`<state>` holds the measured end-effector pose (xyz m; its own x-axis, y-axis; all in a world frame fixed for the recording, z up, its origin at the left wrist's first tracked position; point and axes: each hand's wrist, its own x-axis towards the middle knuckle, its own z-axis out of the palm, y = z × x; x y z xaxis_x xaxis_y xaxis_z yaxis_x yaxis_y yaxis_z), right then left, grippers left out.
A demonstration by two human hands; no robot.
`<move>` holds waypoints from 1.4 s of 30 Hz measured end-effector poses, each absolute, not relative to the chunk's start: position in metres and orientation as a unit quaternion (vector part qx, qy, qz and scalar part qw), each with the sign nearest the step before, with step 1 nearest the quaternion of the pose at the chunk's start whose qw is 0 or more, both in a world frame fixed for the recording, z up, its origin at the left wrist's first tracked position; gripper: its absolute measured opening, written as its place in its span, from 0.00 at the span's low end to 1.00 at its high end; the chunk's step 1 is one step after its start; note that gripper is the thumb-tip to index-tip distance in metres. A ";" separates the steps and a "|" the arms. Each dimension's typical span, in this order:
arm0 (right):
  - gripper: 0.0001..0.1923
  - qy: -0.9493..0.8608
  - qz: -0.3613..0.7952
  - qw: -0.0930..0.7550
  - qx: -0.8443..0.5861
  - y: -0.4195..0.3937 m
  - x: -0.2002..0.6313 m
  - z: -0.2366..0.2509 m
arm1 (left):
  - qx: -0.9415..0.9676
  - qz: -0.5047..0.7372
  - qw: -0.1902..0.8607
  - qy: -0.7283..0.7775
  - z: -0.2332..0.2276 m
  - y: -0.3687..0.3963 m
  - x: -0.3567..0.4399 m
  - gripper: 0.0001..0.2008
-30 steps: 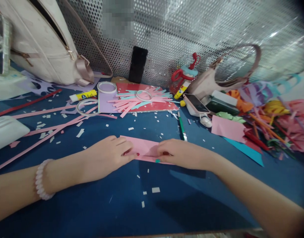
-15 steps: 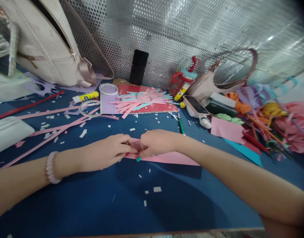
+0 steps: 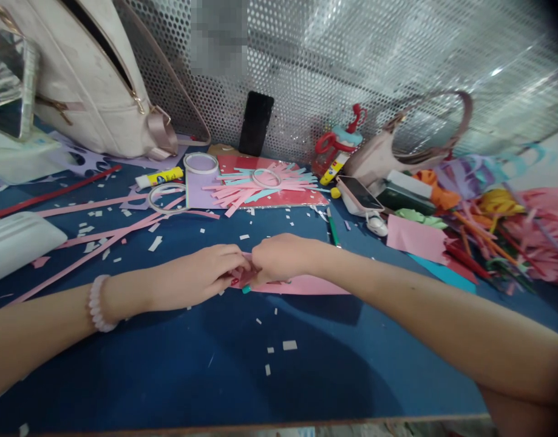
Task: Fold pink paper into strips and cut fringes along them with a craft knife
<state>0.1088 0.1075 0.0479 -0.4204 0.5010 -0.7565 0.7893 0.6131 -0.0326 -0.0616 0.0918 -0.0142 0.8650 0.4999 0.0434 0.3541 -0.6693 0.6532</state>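
A pink paper sheet (image 3: 306, 285) lies on the blue table (image 3: 224, 358) in front of me. My left hand (image 3: 203, 276) and my right hand (image 3: 279, 258) meet at the sheet's left end, fingertips pinching the paper there. My right forearm crosses above the rest of the sheet and hides part of it. A bead bracelet sits on my left wrist.
A pile of cut pink and teal strips (image 3: 255, 185) on a red sheet, tape rolls (image 3: 200, 162), a glue stick (image 3: 159, 178), a green pen (image 3: 333, 229), two phones (image 3: 255, 123), a cream bag (image 3: 87, 79), long pink strips (image 3: 101, 233). Coloured paper clutter (image 3: 488, 224) fills the right. White scraps litter the table.
My right hand slid left along the pink sheet and met my left hand at its left end; both now pinch the paper there. The sheet shifted slightly.
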 end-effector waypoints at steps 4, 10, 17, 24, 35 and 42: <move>0.22 0.799 -0.201 0.383 0.418 0.109 0.109 0.048 | 0.908 0.098 0.333 0.233 -0.012 0.091 -0.061 0.15; 0.17 0.801 -0.344 0.252 0.421 0.112 0.131 0.034 | 0.907 0.083 0.329 0.250 -0.010 0.091 -0.060 0.15; 0.15 0.767 -0.408 0.187 0.458 0.107 0.146 0.027 | 0.905 0.078 0.328 0.259 -0.011 0.091 -0.060 0.13; 0.18 0.804 -0.354 0.253 0.406 0.113 0.140 0.031 | 0.910 0.063 0.317 0.258 -0.012 0.091 -0.060 0.12; 0.21 0.823 -0.280 0.264 0.418 0.102 0.145 0.037 | 0.910 0.075 0.314 0.259 -0.014 0.089 -0.062 0.14; 0.17 0.848 -0.291 0.160 0.412 0.094 0.143 0.033 | 0.908 0.074 0.328 0.249 -0.013 0.090 -0.061 0.16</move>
